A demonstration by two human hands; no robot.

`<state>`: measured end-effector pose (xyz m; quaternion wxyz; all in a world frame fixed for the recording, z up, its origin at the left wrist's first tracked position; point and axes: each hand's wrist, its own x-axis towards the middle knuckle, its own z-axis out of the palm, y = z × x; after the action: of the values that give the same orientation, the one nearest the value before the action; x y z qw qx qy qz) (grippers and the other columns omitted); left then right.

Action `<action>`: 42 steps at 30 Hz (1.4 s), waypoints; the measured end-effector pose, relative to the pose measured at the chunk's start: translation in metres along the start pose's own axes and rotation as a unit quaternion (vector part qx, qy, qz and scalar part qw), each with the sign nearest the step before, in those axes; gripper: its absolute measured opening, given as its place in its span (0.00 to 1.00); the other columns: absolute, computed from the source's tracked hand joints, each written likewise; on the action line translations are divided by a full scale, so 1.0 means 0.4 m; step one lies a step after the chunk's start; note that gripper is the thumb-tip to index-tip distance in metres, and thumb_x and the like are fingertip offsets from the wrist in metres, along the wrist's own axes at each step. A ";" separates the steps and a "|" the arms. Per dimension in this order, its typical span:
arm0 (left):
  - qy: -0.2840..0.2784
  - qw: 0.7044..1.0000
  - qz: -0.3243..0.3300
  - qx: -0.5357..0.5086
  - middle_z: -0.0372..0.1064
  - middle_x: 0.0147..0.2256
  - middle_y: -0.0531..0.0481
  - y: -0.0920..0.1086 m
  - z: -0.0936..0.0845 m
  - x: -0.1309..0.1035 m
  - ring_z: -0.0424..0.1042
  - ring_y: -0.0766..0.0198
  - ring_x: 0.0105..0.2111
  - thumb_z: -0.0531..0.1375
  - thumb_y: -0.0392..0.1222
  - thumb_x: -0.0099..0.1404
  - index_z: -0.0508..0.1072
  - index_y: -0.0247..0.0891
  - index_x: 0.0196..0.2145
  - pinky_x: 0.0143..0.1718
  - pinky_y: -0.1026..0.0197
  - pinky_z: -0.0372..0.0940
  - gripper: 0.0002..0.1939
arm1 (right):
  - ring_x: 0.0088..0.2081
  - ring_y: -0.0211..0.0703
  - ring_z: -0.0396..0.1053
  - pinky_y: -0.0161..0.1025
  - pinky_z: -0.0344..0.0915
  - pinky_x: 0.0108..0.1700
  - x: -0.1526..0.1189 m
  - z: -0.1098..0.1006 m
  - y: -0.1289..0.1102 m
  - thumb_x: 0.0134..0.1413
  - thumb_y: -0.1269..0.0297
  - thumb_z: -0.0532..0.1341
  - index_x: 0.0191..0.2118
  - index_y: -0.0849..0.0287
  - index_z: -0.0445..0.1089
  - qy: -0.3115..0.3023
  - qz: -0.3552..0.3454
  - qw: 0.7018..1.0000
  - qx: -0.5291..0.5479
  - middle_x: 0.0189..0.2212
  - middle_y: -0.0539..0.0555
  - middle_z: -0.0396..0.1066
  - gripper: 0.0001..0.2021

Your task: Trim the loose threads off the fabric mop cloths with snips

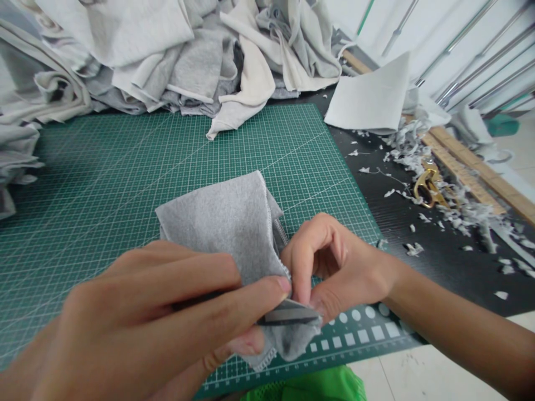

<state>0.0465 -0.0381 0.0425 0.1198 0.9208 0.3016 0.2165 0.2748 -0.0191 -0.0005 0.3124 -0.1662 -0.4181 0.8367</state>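
While a bladed tool [288, 316] is gripped by the left hand [137, 312], its long axis is laid almost crosswise below that hand's forefinger, and its blade is pointed toward the thumb of the right hand [334, 267]. A folded gray cloth [225, 217] is spread beyond and beneath the left fingers, its length run from far to near, with a stitched edge turned toward the right hand and a squarish fold directed away from both. The tool's handle is concealed by the left hand, so its full shape cannot be made out; the middle of the cloth is covered by the same fingers, and whether its edge is being touched by the blade tip cannot be told. Both wrists are seen, but the left forearm is cut off by the frame. The left hand is closed around the tool, its forefinger stretched over it, while the cloth's near edge is pinched between the right thumb and fingers. Under both hands a green cutting mat [125, 161] is laid on a dark tabletop [359, 153]. To the right of the right hand, pale scraps [413, 250] are scattered, and gold-handled scissors [426, 186] are partly buried among more of them, near a wooden strip [463, 167]. Farther beyond the hands, a heap of gray and cream fabric [200, 61] is piled.
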 end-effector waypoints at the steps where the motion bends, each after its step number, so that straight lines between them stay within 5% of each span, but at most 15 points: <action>1: 0.001 1.000 0.002 -0.001 0.74 0.31 0.58 -0.001 0.000 -0.002 0.72 0.67 0.25 0.48 0.46 0.71 0.70 0.55 0.50 0.24 0.61 0.67 0.15 | 0.25 0.32 0.70 0.29 0.66 0.27 0.000 -0.001 0.001 0.38 0.63 0.73 0.28 0.65 0.76 0.000 -0.002 1.000 0.000 0.22 0.50 0.74 0.11; 23: 0.014 0.999 0.031 -0.021 0.73 0.33 0.56 -0.030 -0.008 -0.013 0.73 0.67 0.28 0.50 0.45 0.70 0.70 0.50 0.53 0.25 0.64 0.66 0.17 | 0.26 0.34 0.72 0.29 0.68 0.30 0.006 0.002 0.006 0.38 0.64 0.73 0.27 0.63 0.76 -0.012 -0.036 0.999 0.010 0.22 0.51 0.75 0.10; 42: 0.049 0.998 -0.013 0.042 0.75 0.31 0.61 -0.003 0.012 -0.016 0.73 0.68 0.26 0.49 0.49 0.70 0.69 0.60 0.50 0.27 0.60 0.70 0.15 | 0.26 0.33 0.71 0.29 0.68 0.30 0.008 0.003 0.008 0.38 0.62 0.73 0.27 0.64 0.76 -0.019 -0.033 0.999 0.014 0.22 0.51 0.74 0.11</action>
<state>0.0434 -0.0414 0.0359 0.0692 0.9093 0.3276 0.2472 0.2705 -0.0192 -0.0023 0.3342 -0.1317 -0.4171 0.8348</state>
